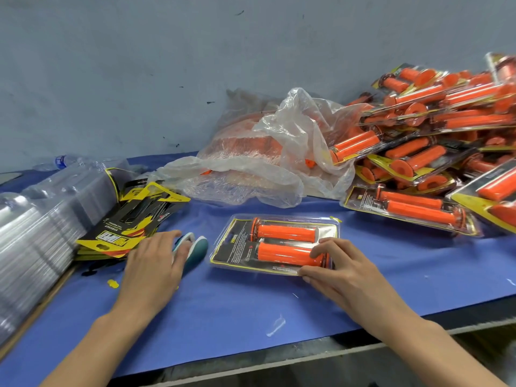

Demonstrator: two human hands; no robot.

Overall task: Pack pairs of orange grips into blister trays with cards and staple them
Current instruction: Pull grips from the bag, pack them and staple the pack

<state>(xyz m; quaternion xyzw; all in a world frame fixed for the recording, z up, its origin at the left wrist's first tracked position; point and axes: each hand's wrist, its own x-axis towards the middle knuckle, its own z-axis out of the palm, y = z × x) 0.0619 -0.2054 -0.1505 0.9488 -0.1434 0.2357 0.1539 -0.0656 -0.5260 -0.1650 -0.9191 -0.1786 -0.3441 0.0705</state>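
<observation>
Left hand [152, 263] stretched flat onto stapler [198, 248], right hand [344, 270] pinching blister tray [233, 247] edge, forearms angled inward

Two hands show, the left hand [152, 263] and the right hand [343, 266]. One blister tray [220, 241] at the centre of the surface holds two orange grips [284, 232]. At its nine o'clock:

- one stapler [196, 251]
- one stack of cards [131, 219]
- one stack of clear trays [36, 227]

One water bottle [62, 161] is at ten, one plastic bag [268, 152] at twelve. The heap of finished packs [435, 152] at two is beyond counting.
</observation>
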